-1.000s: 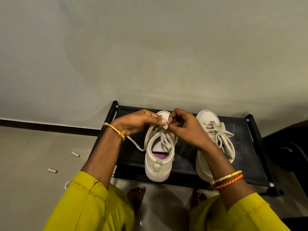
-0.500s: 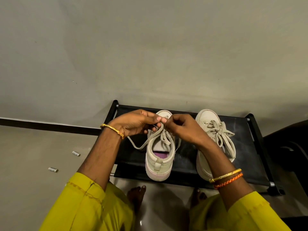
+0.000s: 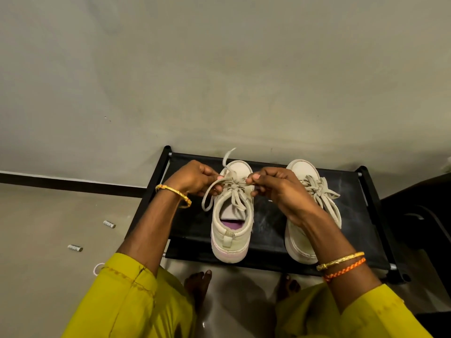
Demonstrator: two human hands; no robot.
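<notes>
My left hand [image 3: 195,178] and right hand [image 3: 275,189] each pinch the lace [image 3: 233,186] with curled fingers, either side of its knot, above the open shoe [image 3: 230,240] at frame centre on the black rack [image 3: 268,223]; the laced shoe [image 3: 314,215] stands to its right.
</notes>
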